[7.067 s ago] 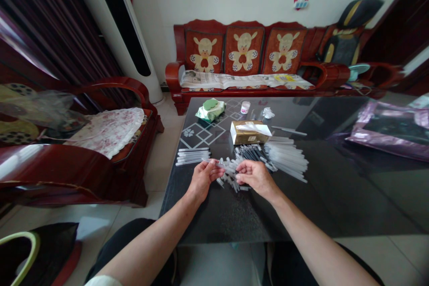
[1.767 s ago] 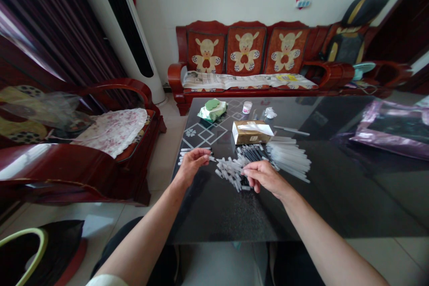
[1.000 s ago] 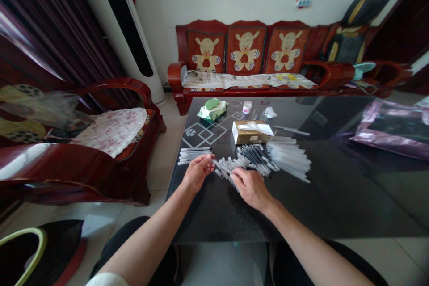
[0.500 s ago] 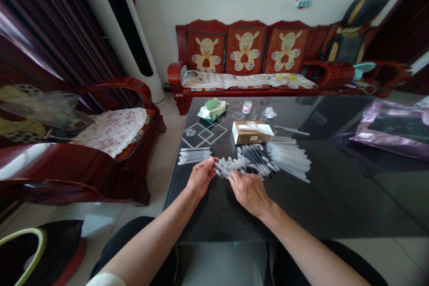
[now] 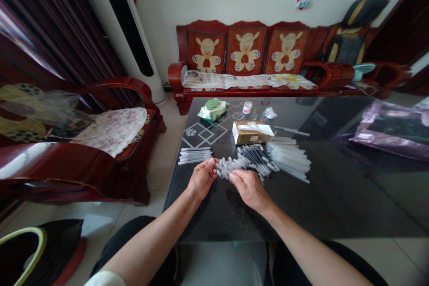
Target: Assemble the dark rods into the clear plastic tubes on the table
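My left hand (image 5: 203,178) pinches the end of a slim pale pen part by the left edge of a loose pile of clear pen caps (image 5: 226,167). My right hand (image 5: 250,187) is closed, thumb against fingers, at the near side of the pile; what lies in its pinch is too small to make out. Beside the caps lie dark thin pen refills (image 5: 253,154). To their right fans a heap of translucent pen barrels (image 5: 290,156). Several pens (image 5: 195,155) lie in a neat row left of my left hand.
Behind the pile stands a gold tissue box (image 5: 253,136). Farther back on the dark table (image 5: 321,205) are a green wipes pack (image 5: 212,109), a small white cup (image 5: 247,107) and crumpled tissue (image 5: 270,112). A purple plastic bag (image 5: 395,129) lies at right.
My right hand has turned over slightly, its fingers curling in more. The pen part that spanned the gap between my hands no longer shows clearly. My left hand has barely moved.
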